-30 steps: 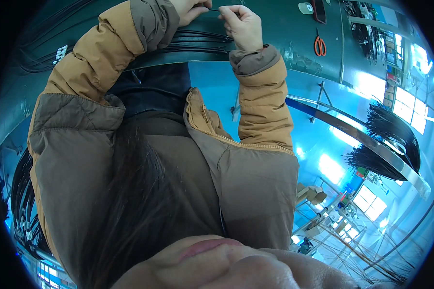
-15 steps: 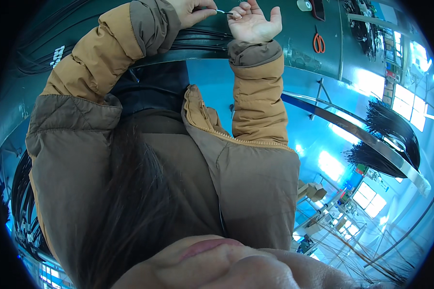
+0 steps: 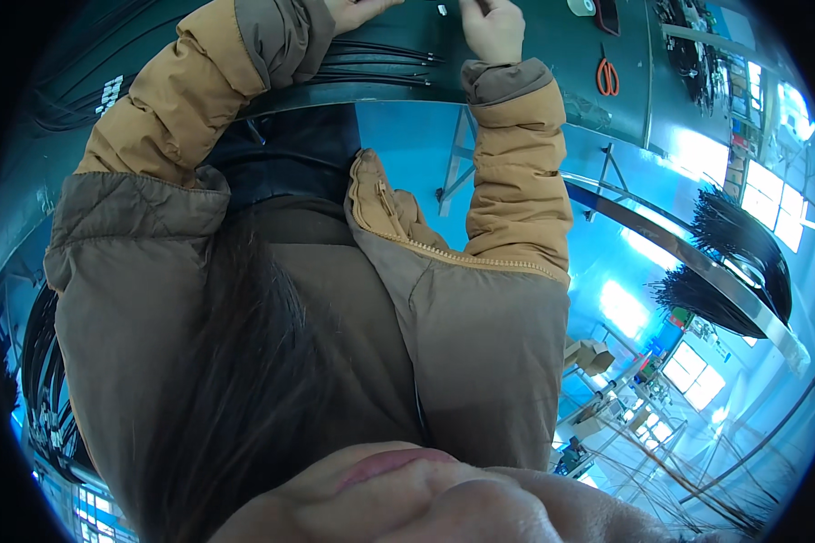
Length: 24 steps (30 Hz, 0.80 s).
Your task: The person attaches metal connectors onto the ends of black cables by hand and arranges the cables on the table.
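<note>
My left hand (image 3: pixel 359 13) is at the top edge of the view, its fingers pressed together and pointing right. Its fingertips are cut off, so what they hold cannot be made out. To its right, my right hand (image 3: pixel 496 34) has its fingers bent toward the thumb, also cropped at the top. A small white piece (image 3: pixel 442 10) lies on the dark green tabletop between the hands. Just below them, several thin black cables (image 3: pixel 380 47) run along the table, their ends pointing right.
Orange-handled scissors (image 3: pixel 608 78) lie right of my right hand, with a white roll (image 3: pixel 581 6) beyond. Small white connectors (image 3: pixel 110 92) lie on cables at left. Black cable bundles (image 3: pixel 738 240) hang at right by a curved metal rail (image 3: pixel 733 290).
My right hand has turned from palm-up to bent fingers and shifted right and up. My left hand has moved slightly up, and the thin white-and-black piece it pinched is out of sight.
</note>
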Available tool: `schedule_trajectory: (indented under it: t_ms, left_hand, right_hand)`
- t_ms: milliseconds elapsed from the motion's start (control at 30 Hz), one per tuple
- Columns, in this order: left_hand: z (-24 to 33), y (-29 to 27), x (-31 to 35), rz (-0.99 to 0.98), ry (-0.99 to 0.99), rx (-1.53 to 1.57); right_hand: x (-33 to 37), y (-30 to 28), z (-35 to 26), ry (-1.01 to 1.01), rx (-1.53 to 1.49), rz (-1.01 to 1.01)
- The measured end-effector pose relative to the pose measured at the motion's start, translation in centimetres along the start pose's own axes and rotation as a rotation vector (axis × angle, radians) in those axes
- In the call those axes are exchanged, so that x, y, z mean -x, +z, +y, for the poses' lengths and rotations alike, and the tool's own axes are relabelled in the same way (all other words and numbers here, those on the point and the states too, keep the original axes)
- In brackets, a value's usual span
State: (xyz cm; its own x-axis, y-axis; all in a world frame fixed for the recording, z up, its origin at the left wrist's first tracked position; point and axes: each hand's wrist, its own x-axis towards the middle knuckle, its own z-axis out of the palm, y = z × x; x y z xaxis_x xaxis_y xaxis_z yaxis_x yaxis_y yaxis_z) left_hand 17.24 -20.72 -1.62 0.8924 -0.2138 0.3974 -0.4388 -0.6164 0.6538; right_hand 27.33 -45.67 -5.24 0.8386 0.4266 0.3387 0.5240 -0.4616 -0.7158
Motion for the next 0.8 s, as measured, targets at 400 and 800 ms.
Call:
schedule_trajectory:
  t_ms: [400, 800]
  left_hand:
    - [-0.7, 0.6, 0.6, 0.033, 0.012, -0.007]
    - [-0.9, 1.1, 0.4, 0.068, 0.022, 0.010]
  right_hand:
    - [1.0, 1.3, 0.1, 0.484, -0.323, -0.191]
    - [2.0, 2.2, -4.1, 0.650, -1.114, -0.007]
